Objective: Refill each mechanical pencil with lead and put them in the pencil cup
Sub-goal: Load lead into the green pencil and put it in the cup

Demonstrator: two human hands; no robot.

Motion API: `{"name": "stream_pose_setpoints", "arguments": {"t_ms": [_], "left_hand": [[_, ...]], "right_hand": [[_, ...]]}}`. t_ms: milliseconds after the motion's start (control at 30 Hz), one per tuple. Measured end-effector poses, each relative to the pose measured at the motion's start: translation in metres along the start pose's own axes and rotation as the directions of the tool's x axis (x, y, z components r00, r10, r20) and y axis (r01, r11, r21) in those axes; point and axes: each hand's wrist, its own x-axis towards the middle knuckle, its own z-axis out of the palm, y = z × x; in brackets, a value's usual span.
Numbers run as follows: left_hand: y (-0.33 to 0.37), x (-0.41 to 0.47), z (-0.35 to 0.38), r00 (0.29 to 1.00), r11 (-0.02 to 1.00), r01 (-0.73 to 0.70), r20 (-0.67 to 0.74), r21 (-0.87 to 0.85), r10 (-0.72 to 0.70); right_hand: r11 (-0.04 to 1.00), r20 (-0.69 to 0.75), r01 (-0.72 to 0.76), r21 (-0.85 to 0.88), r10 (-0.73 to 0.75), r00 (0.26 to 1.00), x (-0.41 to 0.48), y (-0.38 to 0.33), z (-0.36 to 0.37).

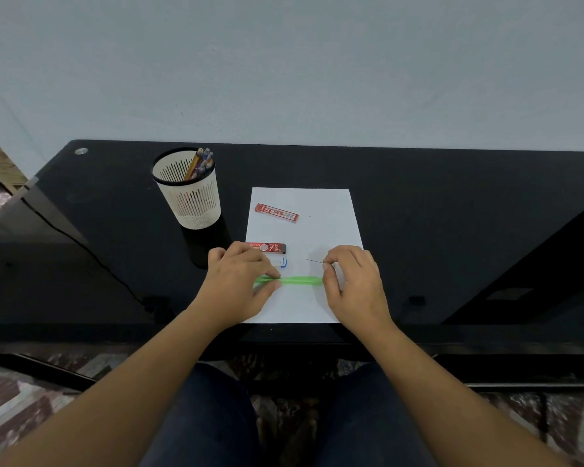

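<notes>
Two forearms reach from the lap to the black desk (115, 230). Under both grips lies a white sheet (317, 227). The pencil cup (191, 197) stands beyond and left of the left hand (240, 274), already holding several pencils (201, 163). That hand pinches the green mechanical pencil (297, 280) near its left end, low over the sheet. A red lead case (276, 213) sits well beyond the grips, and a darker case (267, 247) just beyond the left hand. A white-and-blue cap (280, 262) lies by the left fingertips. The right hand (351, 278) pinches one thin lead (314, 261) just beyond the pencil's right end, not yet inserted. This looks like the last pencil; loading, capping and cupping remain.
</notes>
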Motion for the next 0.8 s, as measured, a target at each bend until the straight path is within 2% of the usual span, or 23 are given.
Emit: {"name": "stream_pose_setpoints", "arguments": {"t_ms": [100,233,467,800], "left_hand": [[-0.0045,0.0012,0.0024,0.991,0.997,0.063,-0.121,0.043,-0.057],[-0.0091,-0.0047,0.0056,0.953,0.987,0.16,-0.259,0.0,-0.155],[-0.0094,-0.005,0.0055,0.95,0.987,0.161,-0.27,-0.014,-0.159],[-0.0101,-0.006,0.0065,0.941,0.992,0.122,-0.316,-0.021,-0.123]], "right_hand": [[1.0,-0.029,-0.016,-0.006,0.016,0.999,0.0,-0.0001,-0.0004],[0.997,-0.05,-0.026,-0.067,0.023,0.998,-0.0008,-0.0003,-0.0003],[0.99,-0.046,-0.005,-0.142,-0.001,0.999,-0.0008,-0.0005,0.0011],[0.994,-0.043,-0.003,-0.112,-0.002,0.999,-0.0013,0.0006,0.0016]]}}
